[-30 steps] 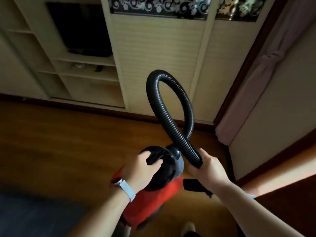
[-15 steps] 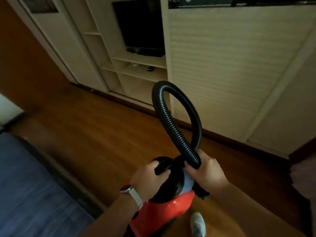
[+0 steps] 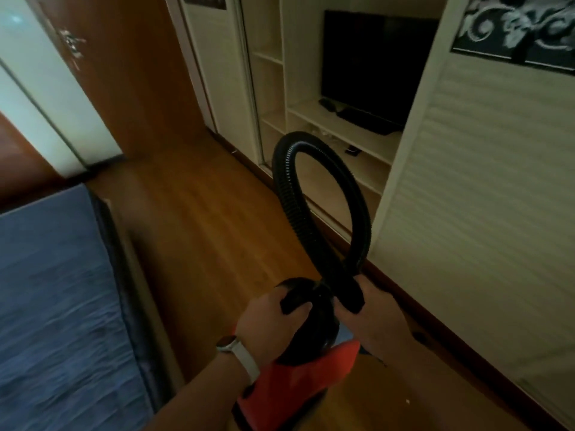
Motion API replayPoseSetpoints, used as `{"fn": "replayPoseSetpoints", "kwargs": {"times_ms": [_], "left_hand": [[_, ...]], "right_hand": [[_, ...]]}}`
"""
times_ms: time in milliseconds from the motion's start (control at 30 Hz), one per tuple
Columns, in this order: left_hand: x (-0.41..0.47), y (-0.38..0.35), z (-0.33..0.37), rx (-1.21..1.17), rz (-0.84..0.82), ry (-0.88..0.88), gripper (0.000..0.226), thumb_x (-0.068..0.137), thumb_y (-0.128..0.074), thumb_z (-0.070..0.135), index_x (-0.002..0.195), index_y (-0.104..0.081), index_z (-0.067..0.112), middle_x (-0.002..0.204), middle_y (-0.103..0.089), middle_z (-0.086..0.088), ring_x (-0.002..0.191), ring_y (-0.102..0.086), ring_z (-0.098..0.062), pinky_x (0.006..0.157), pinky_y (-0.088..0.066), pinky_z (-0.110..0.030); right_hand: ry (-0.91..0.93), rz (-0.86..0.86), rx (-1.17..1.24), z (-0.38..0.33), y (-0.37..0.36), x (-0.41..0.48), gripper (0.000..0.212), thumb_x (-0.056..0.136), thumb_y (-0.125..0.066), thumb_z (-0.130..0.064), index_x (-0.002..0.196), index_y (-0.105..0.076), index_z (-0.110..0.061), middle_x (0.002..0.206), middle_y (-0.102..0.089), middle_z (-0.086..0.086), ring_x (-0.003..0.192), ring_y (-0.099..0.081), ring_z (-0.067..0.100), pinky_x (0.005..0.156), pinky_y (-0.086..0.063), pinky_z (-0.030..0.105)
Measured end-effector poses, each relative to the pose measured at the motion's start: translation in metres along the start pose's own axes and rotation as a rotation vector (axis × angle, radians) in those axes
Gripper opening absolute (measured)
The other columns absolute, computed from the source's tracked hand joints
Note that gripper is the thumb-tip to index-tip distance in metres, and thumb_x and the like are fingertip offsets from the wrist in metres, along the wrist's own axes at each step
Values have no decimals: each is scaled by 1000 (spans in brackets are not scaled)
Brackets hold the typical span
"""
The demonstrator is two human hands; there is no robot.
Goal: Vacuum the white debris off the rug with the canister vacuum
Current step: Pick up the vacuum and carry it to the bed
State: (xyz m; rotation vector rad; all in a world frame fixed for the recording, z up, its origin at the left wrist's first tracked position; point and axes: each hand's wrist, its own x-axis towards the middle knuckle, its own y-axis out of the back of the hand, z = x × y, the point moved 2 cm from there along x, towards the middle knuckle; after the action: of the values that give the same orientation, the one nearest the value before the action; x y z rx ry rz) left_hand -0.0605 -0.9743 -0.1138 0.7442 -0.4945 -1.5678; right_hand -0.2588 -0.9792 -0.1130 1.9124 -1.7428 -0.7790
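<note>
A red canister vacuum (image 3: pixel 295 381) with a black top hangs in front of me above the wooden floor. My left hand (image 3: pixel 270 325), a white watch on its wrist, grips the black carry handle (image 3: pixel 295 298) on top. My right hand (image 3: pixel 373 318) grips the lower end of the black ribbed hose (image 3: pixel 287 188), which loops up and back down to the canister. No rug and no white debris can be made out, apart from one tiny pale speck (image 3: pixel 407 401) on the floor.
A bed with a blue cover (image 3: pixel 53 306) fills the left side. A cream wardrobe wall (image 3: pixel 482 197) with open shelves and a dark TV (image 3: pixel 373 63) runs along the right. A brown door (image 3: pixel 124 73) stands at the far end of the wooden floor strip (image 3: pixel 199 237).
My view has swung left: the curtain and right wall dropped out, the bed and door came in. Both hands keep the same hold on handle and hose.
</note>
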Motion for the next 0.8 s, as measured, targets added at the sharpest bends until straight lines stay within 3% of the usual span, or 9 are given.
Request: {"fn": "replayPoseSetpoints", "kwargs": {"times_ms": [100,267,367,467,567,667,800], "left_hand": [[56,7,-14,12,-11,-12,24,87,-59,56,91,-61,32,64,-62,7,56,-60,-6,51,-53,-26],[153,39,-35,3,-42,-66,31,89,-57,57,98,-62,28,70,-62,6,60,-60,-9,58,-54,-29],[203,74,-44,-7,-43,-71,28,90,-58,53,93,-60,26,65,-58,6,56,-57,-10,54,-52,-28],[249,111,-59,-35,-13,-53,34,89,-58,55,105,-61,25,68,-63,3,58,-61,-14,51,-53,-33],[283,149,-80,-38,23,-3,42,86,-57,60,109,-61,24,72,-65,4,60,-63,-13,53,-56,-39],[313,186,-101,-23,106,18,44,85,-57,60,110,-62,24,75,-67,5,62,-64,-11,54,-56,-41],[347,228,-130,74,171,79,39,88,-57,56,101,-62,20,71,-65,1,57,-62,-16,52,-54,-43]], "right_hand": [[-5,8,-14,-11,-10,51,21,87,-67,-42,98,-56,-29,78,-65,-5,68,-65,11,62,-59,39],[-85,40,32,-42,-28,144,20,86,-70,-39,100,-57,-34,87,-68,-8,77,-66,7,73,-60,39],[-68,44,6,-74,-41,198,19,86,-70,-39,97,-55,-38,84,-67,-11,75,-65,4,72,-60,36],[-21,37,-8,-110,-54,244,25,87,-70,-38,92,-47,-47,84,-65,-14,71,-64,0,65,-57,23],[5,16,-8,-140,-66,282,22,88,-69,-37,95,-50,-44,81,-65,-13,69,-62,-5,56,-49,11],[28,-21,-19,-163,-80,325,15,87,-70,-34,90,-56,-34,76,-64,-10,67,-61,-5,53,-44,10],[66,-84,-33,-192,-107,382,20,86,-70,-33,83,-52,-39,71,-62,-9,59,-58,-6,49,-40,12]]}}
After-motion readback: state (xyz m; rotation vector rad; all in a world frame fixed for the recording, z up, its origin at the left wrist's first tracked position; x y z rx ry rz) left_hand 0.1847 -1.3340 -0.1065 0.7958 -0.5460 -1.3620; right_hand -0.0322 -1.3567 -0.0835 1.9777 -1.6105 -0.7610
